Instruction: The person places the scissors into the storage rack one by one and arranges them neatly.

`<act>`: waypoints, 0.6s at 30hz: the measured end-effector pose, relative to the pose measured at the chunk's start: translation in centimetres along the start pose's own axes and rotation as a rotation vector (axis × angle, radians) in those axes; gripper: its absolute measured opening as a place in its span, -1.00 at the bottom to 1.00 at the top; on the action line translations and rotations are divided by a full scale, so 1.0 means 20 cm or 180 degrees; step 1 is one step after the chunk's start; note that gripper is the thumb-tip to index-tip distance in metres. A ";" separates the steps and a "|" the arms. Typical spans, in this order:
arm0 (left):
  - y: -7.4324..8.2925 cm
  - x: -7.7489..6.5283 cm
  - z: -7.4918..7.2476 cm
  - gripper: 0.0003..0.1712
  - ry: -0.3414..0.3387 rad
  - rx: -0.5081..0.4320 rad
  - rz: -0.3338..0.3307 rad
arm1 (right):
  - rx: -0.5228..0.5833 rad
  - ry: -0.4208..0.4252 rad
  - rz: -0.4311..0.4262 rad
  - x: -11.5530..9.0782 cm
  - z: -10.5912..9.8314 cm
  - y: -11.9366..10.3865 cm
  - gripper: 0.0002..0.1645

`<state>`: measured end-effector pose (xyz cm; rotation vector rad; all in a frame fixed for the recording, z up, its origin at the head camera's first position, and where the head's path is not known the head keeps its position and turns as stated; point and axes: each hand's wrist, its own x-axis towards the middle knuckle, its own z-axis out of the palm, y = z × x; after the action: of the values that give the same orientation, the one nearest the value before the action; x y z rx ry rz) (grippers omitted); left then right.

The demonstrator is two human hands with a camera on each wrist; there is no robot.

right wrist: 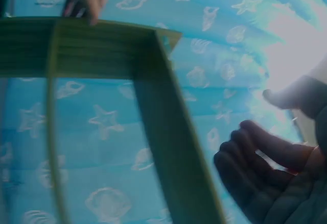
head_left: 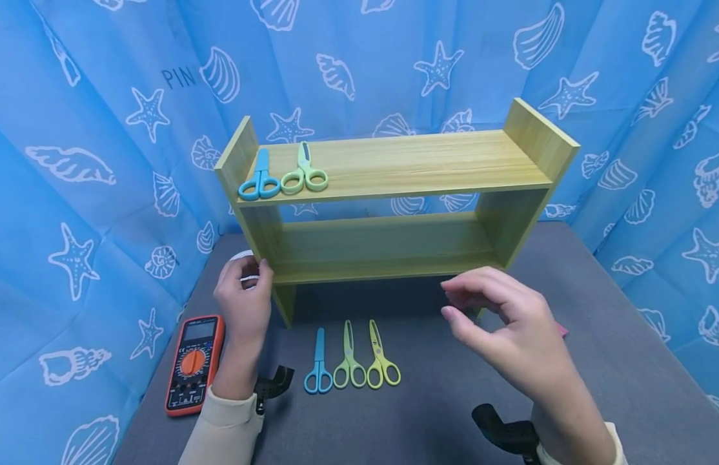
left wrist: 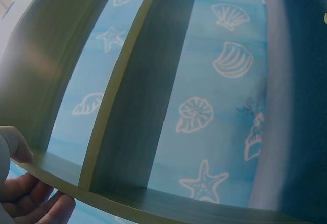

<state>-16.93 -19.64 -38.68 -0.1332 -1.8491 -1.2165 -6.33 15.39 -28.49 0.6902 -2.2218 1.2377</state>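
A two-tier wooden shelf (head_left: 394,242) stands tilted in the head view. My left hand (head_left: 243,313) grips the edge of its left side panel, with the thumb (left wrist: 19,145) inside and the other fingers (left wrist: 31,198) outside. Just in front of the shelf's right end is my right hand (head_left: 519,326), fingers loosely bent and nothing between them. On the top board, at the left, lie blue scissors (head_left: 261,171) and light green scissors (head_left: 304,169). Blue scissors (head_left: 319,352), green scissors (head_left: 348,354) and yellow scissors (head_left: 377,352) lie in a row on the table.
An orange-cased multimeter (head_left: 193,361) lies left of my left forearm on the grey table (head_left: 429,413). Behind my left hand, a white ring-shaped thing (head_left: 242,255) shows partly. A pink thing (head_left: 561,329) is mostly hidden by my right hand. Blue shell-print curtains (head_left: 388,71) surround the table.
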 end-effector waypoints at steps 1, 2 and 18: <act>-0.01 0.00 0.00 -0.87 -0.0016 -0.0011 -0.0005 | 0.0012 -0.0010 -0.0033 -0.02 0.01 0.02 -0.49; -0.01 0.00 0.00 -0.87 -0.0015 -0.0018 0.0000 | 0.0027 -0.0026 -0.0053 -0.04 0.02 0.04 -0.47; 0.20 0.01 0.00 -0.92 0.0070 -0.0081 0.0018 | 0.0147 -0.0141 0.0163 -0.34 0.33 0.32 -0.44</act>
<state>-14.96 -17.73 -35.68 -0.1384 -1.8136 -1.2332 -6.57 13.86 -39.90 0.6885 -2.2664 1.3145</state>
